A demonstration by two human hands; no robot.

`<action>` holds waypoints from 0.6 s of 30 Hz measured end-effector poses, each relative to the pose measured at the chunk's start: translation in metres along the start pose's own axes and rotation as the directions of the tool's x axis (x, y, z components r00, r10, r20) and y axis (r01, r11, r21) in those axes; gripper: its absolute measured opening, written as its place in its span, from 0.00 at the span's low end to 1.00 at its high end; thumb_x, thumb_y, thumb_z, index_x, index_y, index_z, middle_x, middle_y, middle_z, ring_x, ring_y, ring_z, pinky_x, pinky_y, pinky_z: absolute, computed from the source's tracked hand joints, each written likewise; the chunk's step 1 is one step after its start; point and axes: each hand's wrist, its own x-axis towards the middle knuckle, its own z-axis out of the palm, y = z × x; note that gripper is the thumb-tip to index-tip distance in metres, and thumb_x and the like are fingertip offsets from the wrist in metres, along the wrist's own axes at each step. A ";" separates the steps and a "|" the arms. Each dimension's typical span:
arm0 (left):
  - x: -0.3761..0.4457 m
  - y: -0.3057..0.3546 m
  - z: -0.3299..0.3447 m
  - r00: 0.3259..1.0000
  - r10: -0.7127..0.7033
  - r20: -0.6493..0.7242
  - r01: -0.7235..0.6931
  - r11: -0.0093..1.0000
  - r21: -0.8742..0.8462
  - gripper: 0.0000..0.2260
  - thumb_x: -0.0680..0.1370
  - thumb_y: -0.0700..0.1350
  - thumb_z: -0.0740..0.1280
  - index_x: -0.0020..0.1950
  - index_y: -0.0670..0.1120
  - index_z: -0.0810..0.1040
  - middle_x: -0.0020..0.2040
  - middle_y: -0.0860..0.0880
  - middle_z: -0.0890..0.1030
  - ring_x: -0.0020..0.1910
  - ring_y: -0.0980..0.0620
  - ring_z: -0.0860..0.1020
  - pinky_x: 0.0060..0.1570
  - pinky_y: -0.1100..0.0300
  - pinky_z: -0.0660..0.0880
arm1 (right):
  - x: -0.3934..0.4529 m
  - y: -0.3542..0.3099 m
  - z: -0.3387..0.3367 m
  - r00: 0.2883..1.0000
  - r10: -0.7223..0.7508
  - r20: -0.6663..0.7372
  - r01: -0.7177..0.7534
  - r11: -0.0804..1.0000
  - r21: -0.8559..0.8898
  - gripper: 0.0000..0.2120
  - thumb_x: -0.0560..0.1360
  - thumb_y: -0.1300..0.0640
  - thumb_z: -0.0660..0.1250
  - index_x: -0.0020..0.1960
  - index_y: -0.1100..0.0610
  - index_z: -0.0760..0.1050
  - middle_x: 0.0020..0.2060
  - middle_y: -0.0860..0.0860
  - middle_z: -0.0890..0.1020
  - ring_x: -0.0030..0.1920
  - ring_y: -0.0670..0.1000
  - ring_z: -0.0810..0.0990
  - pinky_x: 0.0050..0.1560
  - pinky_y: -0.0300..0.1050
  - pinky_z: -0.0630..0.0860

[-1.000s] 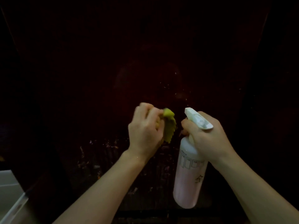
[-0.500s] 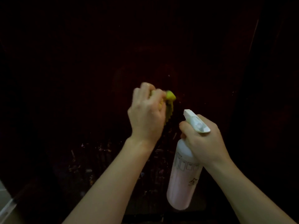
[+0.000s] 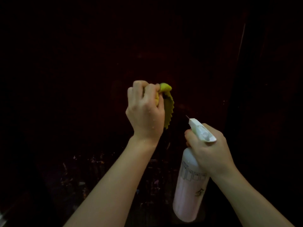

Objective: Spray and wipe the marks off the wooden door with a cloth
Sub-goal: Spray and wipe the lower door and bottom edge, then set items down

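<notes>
A dark reddish wooden door fills the view in dim light. Pale scuffs and marks show on its lower part. My left hand grips a bunched yellow-green cloth with a zigzag edge and holds it against the door at the centre. My right hand is curled round the neck of a spray bottle with a white trigger head and pale pink liquid. The nozzle points up and left toward the door, just right of the cloth.
A darker vertical edge, perhaps the door's frame, runs down the right side. The lower left corner shows a faint pale object. Everything else is too dark to make out.
My left hand moved the cloth up the door from one second ago and has stayed near that height. The spray bottle in my right hand has barely shifted.
</notes>
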 end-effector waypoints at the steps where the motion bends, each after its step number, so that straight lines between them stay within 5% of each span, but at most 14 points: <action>1: -0.007 0.000 0.001 0.999 0.043 0.032 -0.043 0.999 0.003 0.03 0.76 0.42 0.70 0.45 0.42 0.81 0.46 0.46 0.77 0.42 0.52 0.73 0.32 0.65 0.70 | 0.000 0.000 0.000 1.000 -0.010 -0.005 0.010 1.000 -0.016 0.19 0.72 0.61 0.68 0.27 0.53 0.63 0.21 0.45 0.67 0.23 0.43 0.65 0.22 0.35 0.62; 7: -0.055 -0.003 0.001 0.934 0.215 0.286 -0.213 0.976 -0.037 0.02 0.74 0.40 0.72 0.42 0.45 0.81 0.44 0.49 0.77 0.40 0.51 0.72 0.25 0.62 0.68 | 0.002 -0.007 -0.006 1.000 0.018 -0.006 -0.018 0.999 0.044 0.14 0.67 0.52 0.65 0.33 0.63 0.69 0.30 0.62 0.74 0.30 0.62 0.71 0.29 0.58 0.70; 12: -0.051 0.002 -0.002 0.910 0.217 0.353 -0.192 0.976 -0.107 0.02 0.74 0.39 0.72 0.42 0.44 0.80 0.44 0.49 0.76 0.40 0.52 0.72 0.24 0.56 0.73 | 0.001 -0.012 -0.013 1.000 0.002 0.020 -0.003 0.999 0.051 0.07 0.71 0.53 0.67 0.35 0.52 0.73 0.26 0.44 0.74 0.28 0.41 0.71 0.28 0.36 0.69; 18: 0.003 0.029 0.010 0.982 0.090 0.169 -0.072 0.991 -0.109 0.03 0.74 0.40 0.72 0.47 0.42 0.80 0.48 0.46 0.76 0.44 0.52 0.75 0.31 0.63 0.74 | 0.004 -0.008 -0.020 0.992 0.007 -0.128 -0.015 0.998 -0.056 0.14 0.72 0.57 0.69 0.31 0.56 0.69 0.23 0.46 0.72 0.25 0.44 0.69 0.24 0.39 0.66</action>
